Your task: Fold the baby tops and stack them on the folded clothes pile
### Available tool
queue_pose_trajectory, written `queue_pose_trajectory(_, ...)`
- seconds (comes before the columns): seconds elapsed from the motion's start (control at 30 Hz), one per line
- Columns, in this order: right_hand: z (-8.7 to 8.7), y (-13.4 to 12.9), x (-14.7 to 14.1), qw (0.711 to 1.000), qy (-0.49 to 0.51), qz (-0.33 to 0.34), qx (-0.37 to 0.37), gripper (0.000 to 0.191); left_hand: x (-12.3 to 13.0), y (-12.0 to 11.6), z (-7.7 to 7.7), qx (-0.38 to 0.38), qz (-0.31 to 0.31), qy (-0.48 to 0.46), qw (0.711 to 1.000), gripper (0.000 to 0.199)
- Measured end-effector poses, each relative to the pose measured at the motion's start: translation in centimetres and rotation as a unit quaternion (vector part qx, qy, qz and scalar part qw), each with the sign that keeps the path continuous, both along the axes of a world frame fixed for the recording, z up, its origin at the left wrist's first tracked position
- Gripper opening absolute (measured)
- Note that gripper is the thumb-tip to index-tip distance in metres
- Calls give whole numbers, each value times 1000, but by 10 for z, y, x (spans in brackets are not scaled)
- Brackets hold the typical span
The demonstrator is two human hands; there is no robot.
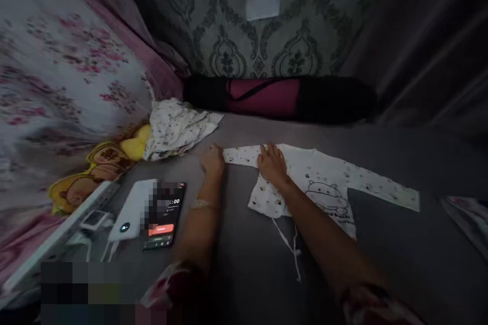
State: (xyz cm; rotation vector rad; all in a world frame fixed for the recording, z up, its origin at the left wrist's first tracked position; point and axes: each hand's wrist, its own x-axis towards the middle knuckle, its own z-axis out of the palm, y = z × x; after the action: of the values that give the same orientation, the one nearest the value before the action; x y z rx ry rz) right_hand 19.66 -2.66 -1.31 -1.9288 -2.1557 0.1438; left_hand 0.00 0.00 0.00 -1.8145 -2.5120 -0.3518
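Observation:
A small white baby shirt (326,170) lies spread on the grey sheet, both sleeves stretched sideways. It has a cartoon animal drawing, a small print on the sleeves, and tie strings (292,249) hanging toward me. My left hand (213,159) is closed on the cuff of the left-side sleeve. My right hand (272,165) rests flat, fingers spread, where that sleeve meets the body of the shirt. My right forearm covers part of the drawing and the lower hem.
Left of my arms lie a lit phone (168,218) and a white power bank (131,208) with a cable. Crumpled printed cloth (179,129) and a yellow plush item (99,167) sit behind them. A black and pink bolster (263,96) lies along the patterned wall. Folded fabric (468,218) is at far right.

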Motion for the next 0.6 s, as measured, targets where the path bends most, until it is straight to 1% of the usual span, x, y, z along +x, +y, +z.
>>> queue_pose_trajectory(0.03,0,1,0,1000,0,2,1,55,0,-1,0,9,19,9,1000,34)
queue_pose_trajectory(0.1,-1,1,0,1000,-1,3,8,55,0,-3,0,33,38,22,999,34)
queue_pose_trajectory(0.17,-1,1,-1,1000,-2,0,23,54,1,-5,1,66,39,30,997,33)
queue_pose_trajectory(0.2,-2,1,-2,999,-4,-3,32,53,3,-6,2,86,29,31,995,33)
queue_pose_trajectory(0.23,-2,1,-2,999,-6,-5,41,53,7,-6,3,102,1,24,994,34)
queue_pose_trajectory(0.27,-2,1,-2,999,-8,-9,48,52,12,-7,3,114,-48,9,992,35)
queue_pose_trajectory(0.3,-2,0,-3,998,-11,-12,53,51,21,-8,3,120,-113,-13,986,38)
queue_pose_trajectory(0.37,-3,0,-2,998,-19,-11,52,51,44,-11,1,111,-256,-71,957,42)
queue_pose_trajectory(0.43,-3,1,0,999,-33,1,34,54,71,-15,-2,86,-337,-134,928,47)
queue_pose_trajectory(0.5,-4,2,3,999,-45,13,11,59,93,-19,-5,51,-373,-185,908,51)
queue_pose_trajectory(0.53,-4,2,3,999,-47,15,3,60,100,-20,-5,37,-378,-204,902,52)
queue_pose_trajectory(0.6,-5,3,4,999,-46,12,2,59,107,-23,-5,18,-373,-225,900,53)
